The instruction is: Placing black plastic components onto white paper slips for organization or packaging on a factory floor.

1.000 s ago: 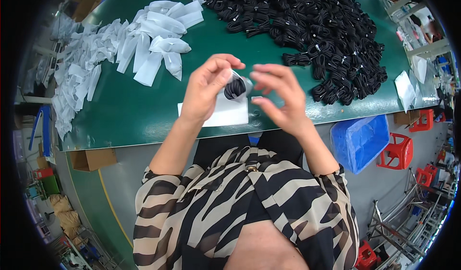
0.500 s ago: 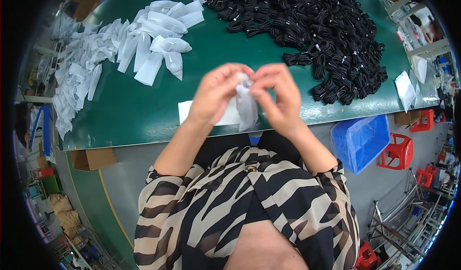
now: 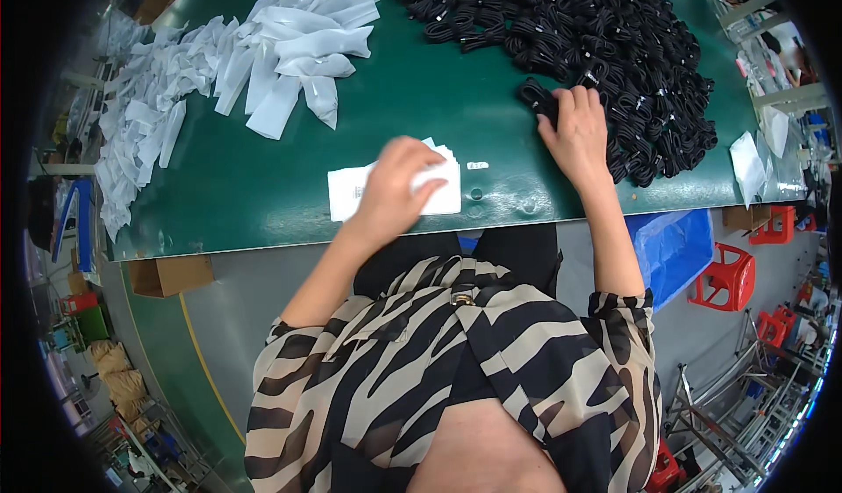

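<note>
My left hand [image 3: 396, 191] lies on a small stack of flat white bags [image 3: 349, 193] near the front edge of the green table [image 3: 263, 203], its fingertips curled onto the top bag. Reaching farther out to the right, my right hand [image 3: 579, 132] closes its fingers around a black cable coil [image 3: 537, 98] at the near edge of a big pile of black cable coils [image 3: 596, 28].
Several filled white bags [image 3: 289, 46] lie in a heap at the back left, with more spread along the left edge. A blue bin [image 3: 671, 247] and red stools [image 3: 728, 278] stand below the table on the right. A cardboard box [image 3: 171, 274] sits under the left side.
Both hands were together in front of me, putting a black coil into a white bag. They have parted: the left dropped to the bag stack and the right reached out to the cable pile.
</note>
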A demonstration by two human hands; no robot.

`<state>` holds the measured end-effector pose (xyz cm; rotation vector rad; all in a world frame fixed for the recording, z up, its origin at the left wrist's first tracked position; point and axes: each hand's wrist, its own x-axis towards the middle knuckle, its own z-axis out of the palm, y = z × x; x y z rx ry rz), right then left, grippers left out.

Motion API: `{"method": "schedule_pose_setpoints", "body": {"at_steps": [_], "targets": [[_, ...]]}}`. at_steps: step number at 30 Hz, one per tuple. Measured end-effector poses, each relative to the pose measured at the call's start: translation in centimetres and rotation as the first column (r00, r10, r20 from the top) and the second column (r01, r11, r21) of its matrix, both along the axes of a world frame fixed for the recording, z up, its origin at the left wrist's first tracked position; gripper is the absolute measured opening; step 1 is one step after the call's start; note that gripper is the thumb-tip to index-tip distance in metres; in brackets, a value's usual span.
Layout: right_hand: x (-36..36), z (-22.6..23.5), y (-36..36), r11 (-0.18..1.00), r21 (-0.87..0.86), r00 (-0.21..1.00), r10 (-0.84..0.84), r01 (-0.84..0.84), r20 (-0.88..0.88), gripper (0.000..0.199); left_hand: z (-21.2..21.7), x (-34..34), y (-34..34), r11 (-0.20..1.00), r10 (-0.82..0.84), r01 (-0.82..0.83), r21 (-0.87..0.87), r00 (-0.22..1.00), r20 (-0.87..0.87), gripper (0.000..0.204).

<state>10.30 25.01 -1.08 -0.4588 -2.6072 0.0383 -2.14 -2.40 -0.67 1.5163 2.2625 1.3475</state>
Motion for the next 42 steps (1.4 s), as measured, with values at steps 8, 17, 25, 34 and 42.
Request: {"method": "schedule_pose_setpoints", "body": {"at_steps": [8,17,25,34,42], "targets": [[3.4,-0.6,-6.5,0.522,-0.824,0.974,0.154,-0.221,-0.164,0.024,-2.2,2.0,0.9,0.998,-0.028,0.026,-0.057,0.999,-0.039,0.009],[5.4,0.8,-9.8,0.606,-0.758,0.963,0.247,-0.240,-0.108,0.022,-1.9,1.8,0.5,0.999,0.032,-0.029,-0.017,0.979,0.203,0.005],[5.4,-0.3,-9.6,0.550,-0.801,0.970,0.178,-0.237,-0.165,0.029,-2.3,2.2,0.6,0.999,-0.008,0.006,-0.050,0.999,-0.035,0.010],[4.9,0.4,-9.3,0.621,-0.666,0.896,0.407,-0.414,-0.177,0.024,-1.9,2.0,0.4,0.999,0.002,-0.020,0.043,0.923,0.384,0.006],[5.0,0.1,-8.8,-0.468,-0.873,0.985,0.158,0.137,0.070,0.027,0.1,1.9,0.4,0.974,-0.200,0.198,0.108,0.980,0.002,0.013]]}}
